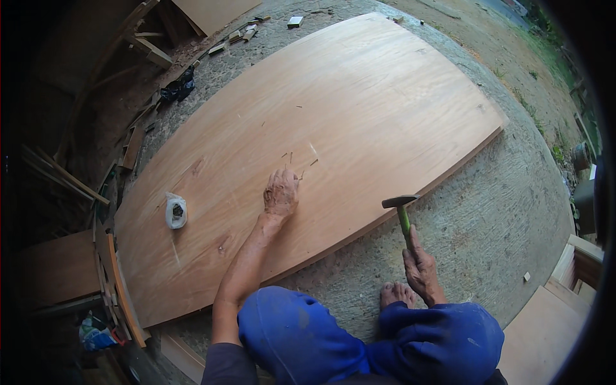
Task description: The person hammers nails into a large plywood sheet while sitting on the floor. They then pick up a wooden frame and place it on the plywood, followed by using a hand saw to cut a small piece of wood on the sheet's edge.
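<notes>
A large plywood-faced panel [359,122] lies flat before me. My left hand [281,194] is over its middle, fingers curled and closed together, with a thin nail [301,175] at the fingertips. Just beyond those fingers several loose nails [290,157] are scattered on the wood. My right hand [421,269] is closed around the green handle of a hammer [404,221], held up beside the panel's near right edge. The dark hammer head is above that edge. On the left part of the panel stands a small whitish plastic bag [176,210] with dark contents.
The panel is on rough concrete [487,224]. Wood offcuts [240,33] and a black plastic bag [178,86] lie beyond its left side. Boards [115,282] stand at the lower left, and more panels [545,333] at the lower right. My bare foot [398,294] is near the panel's edge.
</notes>
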